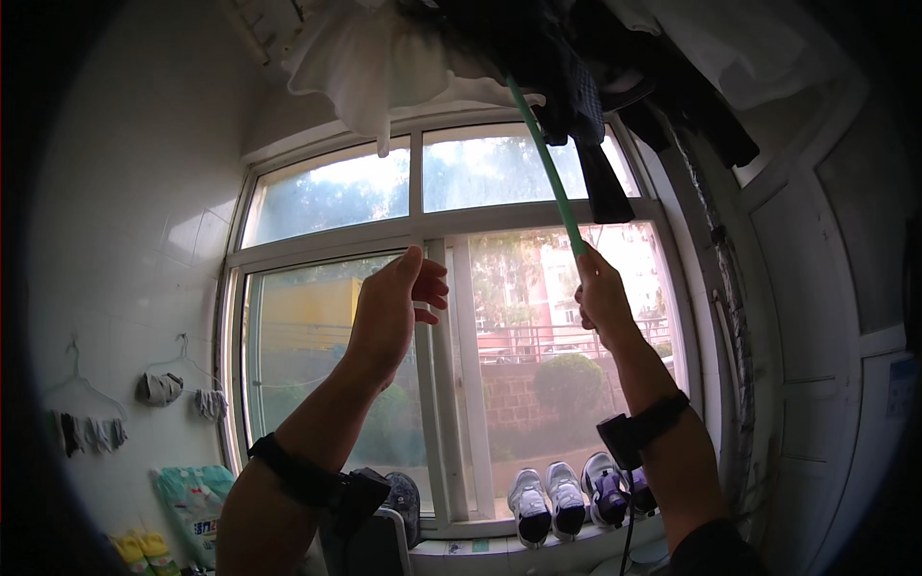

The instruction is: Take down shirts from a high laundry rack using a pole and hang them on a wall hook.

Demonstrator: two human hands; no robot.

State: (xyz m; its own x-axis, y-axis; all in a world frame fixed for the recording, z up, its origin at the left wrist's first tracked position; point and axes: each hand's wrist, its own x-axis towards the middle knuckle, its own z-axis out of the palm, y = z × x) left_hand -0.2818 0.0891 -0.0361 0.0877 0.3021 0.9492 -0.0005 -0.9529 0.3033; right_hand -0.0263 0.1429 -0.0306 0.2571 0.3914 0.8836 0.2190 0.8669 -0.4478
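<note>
My right hand (602,297) grips the lower end of a green pole (544,160), which slants up and left. The pole's upper end is hidden among dark clothes (518,43) hanging overhead. My left hand (400,306) is raised in front of the window's middle frame, its fingers apart and loosely curled with nothing in them. White garments (374,65) hang to the left of the dark ones. A dark sleeve or trouser leg (603,183) dangles just right of the pole. Black straps with small boxes circle both forearms.
Several sneakers (565,500) lean along the tiled window sill (497,551). Socks hang from wire hangers (75,381) on the left wall. A teal bag (194,504) and yellow bottles (148,551) stand at lower left. Pipes (731,324) run beside the window, with a door (799,324) at right.
</note>
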